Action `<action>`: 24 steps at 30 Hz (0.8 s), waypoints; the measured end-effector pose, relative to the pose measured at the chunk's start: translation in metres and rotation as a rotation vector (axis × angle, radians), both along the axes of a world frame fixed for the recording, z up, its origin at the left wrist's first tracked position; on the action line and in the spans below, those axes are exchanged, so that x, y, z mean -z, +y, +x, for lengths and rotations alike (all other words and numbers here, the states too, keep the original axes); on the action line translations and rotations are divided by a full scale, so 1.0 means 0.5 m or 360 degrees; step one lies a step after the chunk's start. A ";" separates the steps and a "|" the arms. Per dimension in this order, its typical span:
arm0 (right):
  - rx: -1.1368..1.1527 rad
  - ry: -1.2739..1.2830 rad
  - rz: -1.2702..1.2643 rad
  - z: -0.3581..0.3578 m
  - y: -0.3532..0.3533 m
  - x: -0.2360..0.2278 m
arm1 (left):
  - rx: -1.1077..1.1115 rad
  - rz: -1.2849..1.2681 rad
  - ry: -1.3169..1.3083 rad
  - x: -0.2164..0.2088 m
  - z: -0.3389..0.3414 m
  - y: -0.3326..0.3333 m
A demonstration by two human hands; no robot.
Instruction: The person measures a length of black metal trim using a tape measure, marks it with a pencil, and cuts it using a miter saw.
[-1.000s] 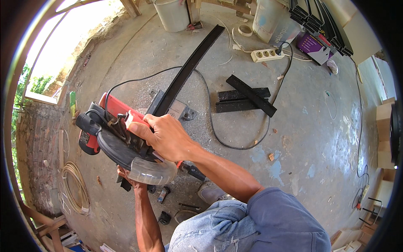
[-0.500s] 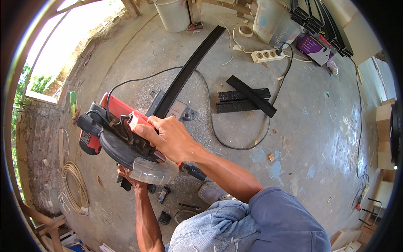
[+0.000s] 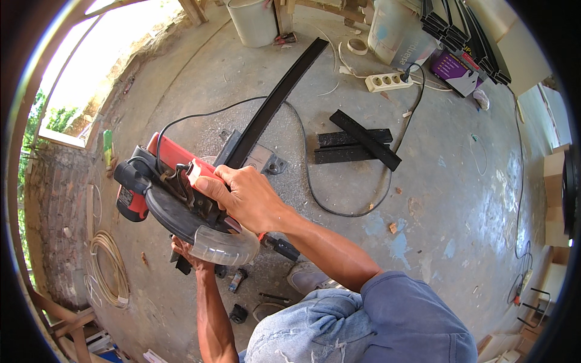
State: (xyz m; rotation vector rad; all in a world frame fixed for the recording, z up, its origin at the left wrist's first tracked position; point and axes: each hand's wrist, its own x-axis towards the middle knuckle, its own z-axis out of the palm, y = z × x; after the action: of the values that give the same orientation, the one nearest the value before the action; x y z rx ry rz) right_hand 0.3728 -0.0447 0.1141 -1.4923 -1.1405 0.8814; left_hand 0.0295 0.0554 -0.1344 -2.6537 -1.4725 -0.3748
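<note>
A red and black miter saw (image 3: 172,196) stands on the floor at left of centre, its clear blade guard (image 3: 224,245) facing me. My right hand (image 3: 251,196) is wrapped round the saw's red handle. A long black channel strip (image 3: 272,106) lies across the saw's grey base (image 3: 260,158) and runs away to the far side; its middle is hidden under the saw head. Below the guard, my left hand (image 3: 190,253) grips the strip's near end (image 3: 181,265), with its fingers partly covered.
Several short black strip pieces (image 3: 357,139) lie to the right, near the saw's black cord. A white power strip (image 3: 388,81), buckets (image 3: 253,24) and a purple box (image 3: 457,71) stand farther back. Coiled hose (image 3: 109,269) lies at left; small tool parts (image 3: 238,279) rest by my shoe.
The whole view has shifted very slightly, with things sitting a little farther right. Both hands keep the same hold on the saw handle and the channel strip.
</note>
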 end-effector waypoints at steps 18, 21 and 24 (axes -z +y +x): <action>-0.0004 0.0036 0.0030 0.002 -0.014 0.032 | 0.0028 0.0224 -0.0090 -0.126 0.089 -0.040; -0.0017 0.0085 0.0071 0.003 -0.024 0.039 | 0.0015 0.0222 -0.0101 -0.128 0.091 -0.042; -0.0030 0.0141 0.0109 0.004 -0.032 0.049 | 0.0015 0.0215 -0.0080 -0.122 0.082 -0.044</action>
State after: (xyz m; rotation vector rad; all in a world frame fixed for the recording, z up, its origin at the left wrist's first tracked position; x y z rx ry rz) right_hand 0.3746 -0.0605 0.0895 -1.3759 -1.1107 0.9036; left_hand 0.0706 0.0335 -0.0734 -2.5643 -1.3955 -0.5261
